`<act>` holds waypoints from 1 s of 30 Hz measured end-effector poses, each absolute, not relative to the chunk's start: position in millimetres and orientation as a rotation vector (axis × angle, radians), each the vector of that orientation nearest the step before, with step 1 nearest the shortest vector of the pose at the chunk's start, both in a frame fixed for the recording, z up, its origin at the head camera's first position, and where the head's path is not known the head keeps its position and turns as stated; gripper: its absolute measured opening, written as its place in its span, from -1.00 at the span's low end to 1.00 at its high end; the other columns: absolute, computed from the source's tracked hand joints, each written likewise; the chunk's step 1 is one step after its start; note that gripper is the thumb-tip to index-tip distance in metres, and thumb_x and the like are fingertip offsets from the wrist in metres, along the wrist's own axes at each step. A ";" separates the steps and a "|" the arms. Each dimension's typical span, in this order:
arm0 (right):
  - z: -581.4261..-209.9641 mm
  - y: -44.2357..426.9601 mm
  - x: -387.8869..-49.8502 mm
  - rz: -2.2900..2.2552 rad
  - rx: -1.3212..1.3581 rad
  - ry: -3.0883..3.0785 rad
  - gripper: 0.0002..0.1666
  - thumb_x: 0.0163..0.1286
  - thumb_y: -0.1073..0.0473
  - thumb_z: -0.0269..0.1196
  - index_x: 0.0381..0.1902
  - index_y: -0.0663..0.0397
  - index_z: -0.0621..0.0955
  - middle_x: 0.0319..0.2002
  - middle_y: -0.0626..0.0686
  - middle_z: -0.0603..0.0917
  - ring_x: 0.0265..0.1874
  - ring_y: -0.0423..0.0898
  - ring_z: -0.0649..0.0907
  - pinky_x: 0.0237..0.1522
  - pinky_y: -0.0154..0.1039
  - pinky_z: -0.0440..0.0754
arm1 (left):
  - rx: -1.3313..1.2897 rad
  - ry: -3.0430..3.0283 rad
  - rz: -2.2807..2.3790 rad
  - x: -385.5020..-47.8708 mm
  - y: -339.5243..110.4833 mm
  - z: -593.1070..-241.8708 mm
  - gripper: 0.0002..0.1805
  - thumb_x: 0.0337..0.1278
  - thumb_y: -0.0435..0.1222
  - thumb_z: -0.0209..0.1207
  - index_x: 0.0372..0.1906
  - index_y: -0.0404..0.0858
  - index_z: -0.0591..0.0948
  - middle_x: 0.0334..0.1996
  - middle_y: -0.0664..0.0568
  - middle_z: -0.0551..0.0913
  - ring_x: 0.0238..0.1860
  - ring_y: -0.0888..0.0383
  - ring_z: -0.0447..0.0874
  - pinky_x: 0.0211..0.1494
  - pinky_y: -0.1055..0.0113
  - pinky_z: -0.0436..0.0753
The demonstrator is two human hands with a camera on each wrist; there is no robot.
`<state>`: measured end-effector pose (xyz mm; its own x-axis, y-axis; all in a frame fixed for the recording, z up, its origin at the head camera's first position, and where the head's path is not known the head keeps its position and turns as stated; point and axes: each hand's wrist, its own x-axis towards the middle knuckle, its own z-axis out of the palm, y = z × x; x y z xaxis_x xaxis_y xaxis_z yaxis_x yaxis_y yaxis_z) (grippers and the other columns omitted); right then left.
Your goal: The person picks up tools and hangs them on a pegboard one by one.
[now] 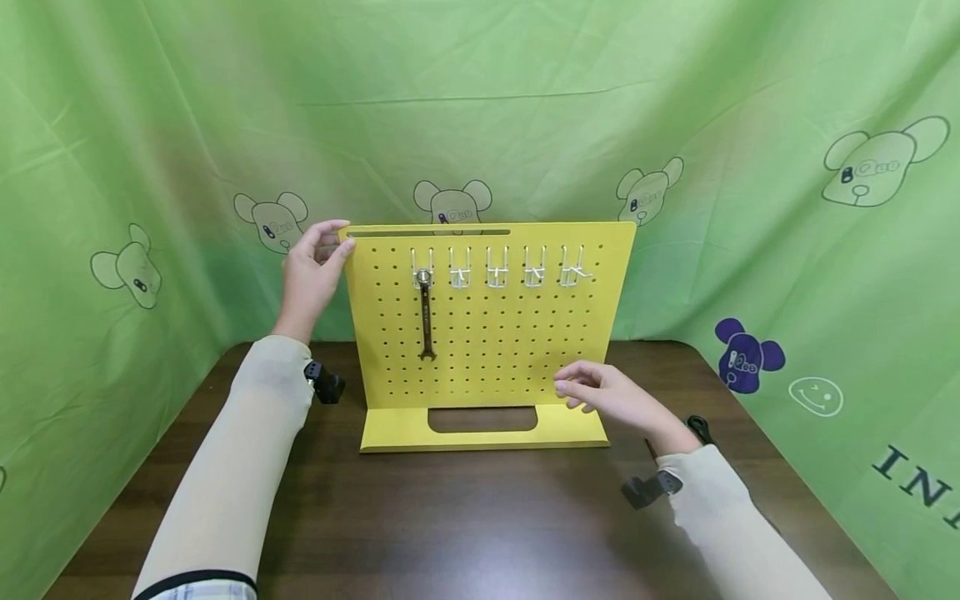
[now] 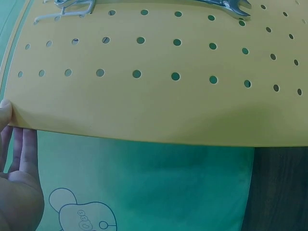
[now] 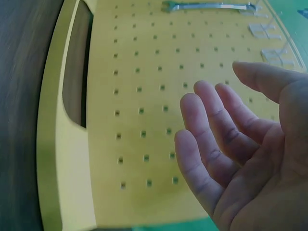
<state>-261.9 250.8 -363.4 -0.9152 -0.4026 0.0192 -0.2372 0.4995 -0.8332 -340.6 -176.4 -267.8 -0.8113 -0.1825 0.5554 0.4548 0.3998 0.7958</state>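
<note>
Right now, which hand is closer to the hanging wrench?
Left. The left hand grips the yellow pegboard by its upper left corner, up and left of the combination wrench; the right hand is farther off, lower and to the right.

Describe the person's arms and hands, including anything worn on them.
The left hand and right hand wear no gloves. A cream left sleeve and matching right sleeve cover the forearms; the left one meets a black band and pale checked cloth. The left wrist device and right wrist device are small and black. A black loop, perhaps cable, shows by the right sleeve.
</note>
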 end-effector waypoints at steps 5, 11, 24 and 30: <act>-368.8 274.7 -254.0 -1.422 -0.465 2.548 -0.51 0.52 0.08 0.20 0.17 0.39 0.50 -0.13 0.11 0.69 -0.16 0.10 0.67 -0.14 -0.13 0.68 | -0.226 -2.088 -1.444 -340.9 -176.3 -267.7 -0.63 0.37 -0.16 0.24 0.21 -0.11 0.60 -0.01 -0.04 0.66 -0.11 0.13 0.62 -0.06 0.33 0.64; -378.5 303.6 -243.7 -1.415 -0.404 2.574 -0.52 0.54 0.10 0.17 0.18 0.41 0.49 -0.14 0.14 0.71 -0.21 -0.05 0.69 -0.18 -0.19 0.70 | -0.224 -2.092 -1.444 -340.8 -176.5 -267.9 -0.62 0.37 -0.16 0.24 0.22 -0.11 0.60 0.00 -0.04 0.65 -0.11 0.13 0.62 -0.05 0.32 0.64; -400.1 354.5 -218.7 -1.398 -0.236 2.603 -0.48 0.54 0.10 0.18 0.20 0.46 0.46 -0.06 0.27 0.69 -0.21 0.02 0.70 -0.23 -0.15 0.70 | -0.238 -2.082 -1.453 -343.1 -177.7 -269.9 -0.62 0.36 -0.14 0.25 0.21 -0.10 0.60 -0.01 -0.03 0.65 -0.11 0.13 0.61 -0.05 0.32 0.63; -410.8 370.1 -212.2 -1.410 -0.217 2.583 -0.49 0.55 0.15 0.16 0.19 0.54 0.44 -0.14 0.21 0.70 -0.30 -0.08 0.67 -0.29 -0.18 0.69 | -0.244 -2.084 -1.432 -342.9 -177.5 -270.0 -0.62 0.37 -0.14 0.24 0.22 -0.11 0.60 0.00 -0.05 0.66 -0.11 0.13 0.62 -0.05 0.32 0.62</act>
